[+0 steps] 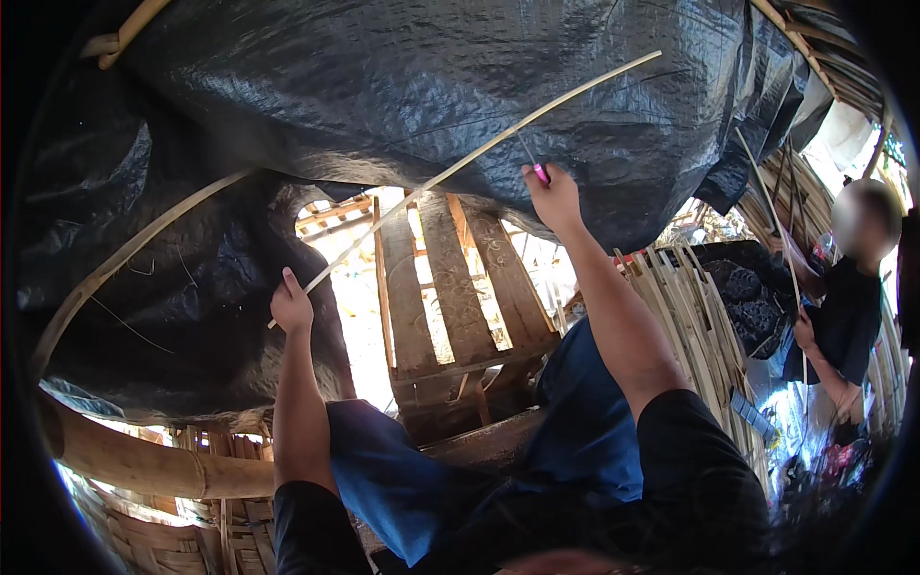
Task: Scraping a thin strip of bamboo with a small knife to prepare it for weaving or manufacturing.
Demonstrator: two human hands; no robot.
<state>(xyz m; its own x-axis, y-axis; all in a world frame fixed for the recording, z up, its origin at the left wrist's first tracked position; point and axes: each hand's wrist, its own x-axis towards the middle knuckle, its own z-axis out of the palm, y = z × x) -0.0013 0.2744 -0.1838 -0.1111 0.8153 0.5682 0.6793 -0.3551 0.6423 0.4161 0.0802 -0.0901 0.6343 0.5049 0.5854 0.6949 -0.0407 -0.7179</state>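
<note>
A long, thin, pale bamboo strip (pixel 450 171) slants across the view in front of me, its far end high at the right. My left hand (pixel 291 303) is closed around the strip near its lower left end. In my right hand (pixel 554 199) is a knife with a pink handle (pixel 541 173); my fingers are wrapped round the handle. The thin blade (pixel 525 148) points up and left, its tip close to the underside of the strip. Whether blade and strip touch, I cannot tell.
Black plastic sheeting (pixel 402 86) hangs ahead. A wooden slatted bench (pixel 446 287) stands before my knees, with a bamboo pole (pixel 182 465) at the lower left. Many split bamboo strips (pixel 695 326) stand at my right. Beyond them, another person (pixel 843 316) holds a long strip.
</note>
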